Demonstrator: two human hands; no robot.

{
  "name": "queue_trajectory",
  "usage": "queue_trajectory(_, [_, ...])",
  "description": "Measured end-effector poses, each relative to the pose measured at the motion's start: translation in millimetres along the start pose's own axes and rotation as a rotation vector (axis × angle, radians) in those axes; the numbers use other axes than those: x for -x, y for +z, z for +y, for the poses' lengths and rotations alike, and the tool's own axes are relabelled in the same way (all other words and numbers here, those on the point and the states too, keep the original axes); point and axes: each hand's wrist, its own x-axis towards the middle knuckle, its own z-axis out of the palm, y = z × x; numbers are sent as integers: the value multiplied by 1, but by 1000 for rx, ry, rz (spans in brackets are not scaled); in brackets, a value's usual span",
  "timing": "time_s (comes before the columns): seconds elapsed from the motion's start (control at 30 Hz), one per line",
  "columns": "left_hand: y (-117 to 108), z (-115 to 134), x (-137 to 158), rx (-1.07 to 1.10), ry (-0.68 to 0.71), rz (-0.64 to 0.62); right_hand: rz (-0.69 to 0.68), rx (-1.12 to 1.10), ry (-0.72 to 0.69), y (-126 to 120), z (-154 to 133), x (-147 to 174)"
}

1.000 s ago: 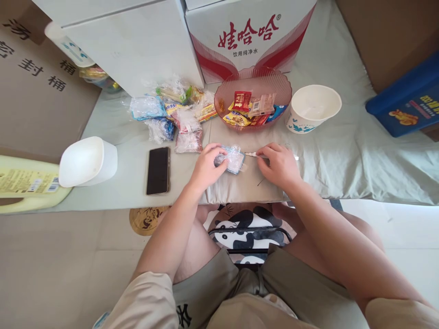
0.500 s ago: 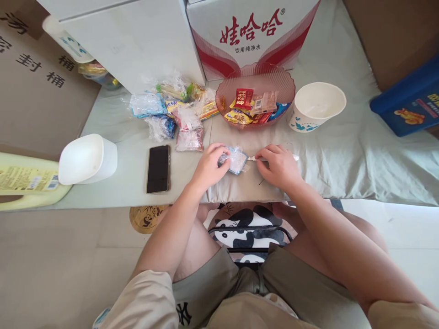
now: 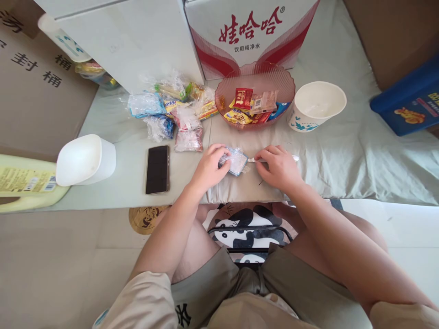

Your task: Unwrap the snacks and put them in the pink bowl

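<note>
My left hand (image 3: pixel 213 167) is closed on the left side of a small plastic-wrapped packet (image 3: pixel 237 161) with a light blue edge, which lies on the cloth. To its right, my right hand (image 3: pixel 278 165) is closed around a thin white stick-like tool (image 3: pixel 252 160). The tool's tip touches or nearly touches the packet's right edge, and its other end shows past my knuckles. Its middle is hidden under my fingers. Beyond my hands, a pink ribbed bowl (image 3: pixel 222 119) holds several wrapped snacks.
Several plastic-wrapped snack packets (image 3: pixel 187 119) are heaped left of the bowl. A phone (image 3: pixel 157 169) and a white plastic tub (image 3: pixel 98 162) are farther left. On the right stand a paper bucket (image 3: pixel 310 119) and a blue package (image 3: pixel 408 98). A white and red carton (image 3: pixel 247 59) stands behind.
Both hands keep almost the same place and hold. The view has shifted very slightly; nothing else has visibly moved.
</note>
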Motion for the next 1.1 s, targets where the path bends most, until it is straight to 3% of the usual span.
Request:
queue_trajectory(0.37, [0,1,1,-11,24,2,-1,41,38,-1,-2,0])
queue_trajectory(0.6, [0,1,1,86,36,58,200,154,177,-3,8,0])
queue_trajectory(0.7, [-1,1,1,103,34,81,199,66,67,-3,5,0])
queue_trajectory(0.87, [0,1,0,170,32,97,23,-147,-141,2,-8,1])
queue_trajectory(1.1, [0,3,0,552,-180,69,-43,-160,-144,10,-12,0])
